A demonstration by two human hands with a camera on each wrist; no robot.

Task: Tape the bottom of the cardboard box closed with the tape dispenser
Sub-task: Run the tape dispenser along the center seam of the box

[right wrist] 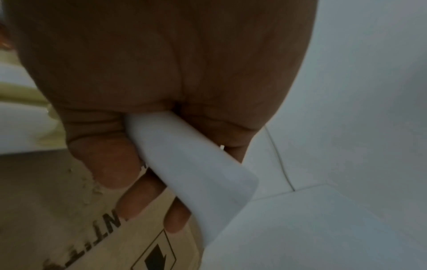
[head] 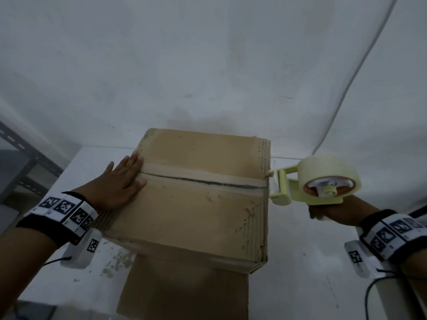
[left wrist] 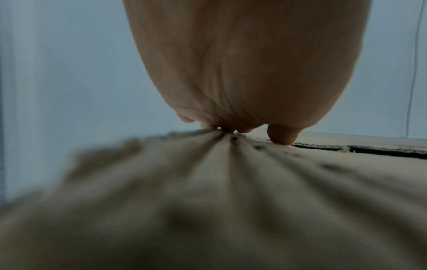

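Note:
A brown cardboard box [head: 196, 204] stands bottom-up on a white table [head: 300, 262]. A strip of pale tape [head: 203, 179] runs along its dark centre seam from the left edge to the right edge. My left hand [head: 120, 181] lies flat on the box's left edge, fingers straight, pressing the tape end; its thumb [left wrist: 280, 135] touches the seam. My right hand [head: 323, 212] grips the white handle [right wrist: 191, 164] of a pale yellow tape dispenser [head: 318, 181]. The dispenser's roller head sits just off the box's right edge, at the seam's end.
A flat sheet of cardboard [head: 184, 289] lies on the table under the box, reaching the near edge. A grey metal shelf frame [head: 20, 162] stands at the left. A white cable [head: 360, 65] hangs down the wall behind on the right.

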